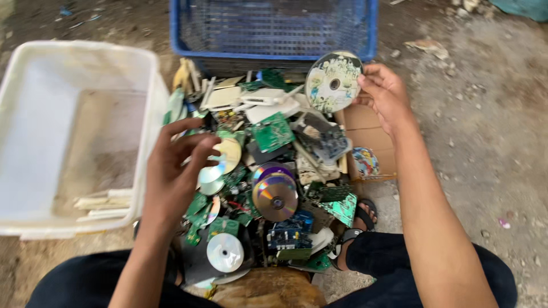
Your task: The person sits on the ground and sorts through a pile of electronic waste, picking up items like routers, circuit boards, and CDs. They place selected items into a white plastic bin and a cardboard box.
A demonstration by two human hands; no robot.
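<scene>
Outdoor setting, daylight, diffuse. Ground (pixel 485 131) is bare packed dirt, grey-brown, with small stones and scattered litter, most at upper right of frame. Teal sheet corner (pixel 525 7) at top right edge. No walls or furniture in view.

Dirt ground (pixel 479 131) bears scrap pile (pixel 274 171), white tub (pixel 34 114), blue crate (pixel 274 28).

Brown cardboard box (pixel 368 140) — right of heap.

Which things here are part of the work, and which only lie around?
In use: printed disc in right hand; left hand on shiny disc; scrap pile.
Lying about: white tub, blue crate, cardboard box.
</scene>
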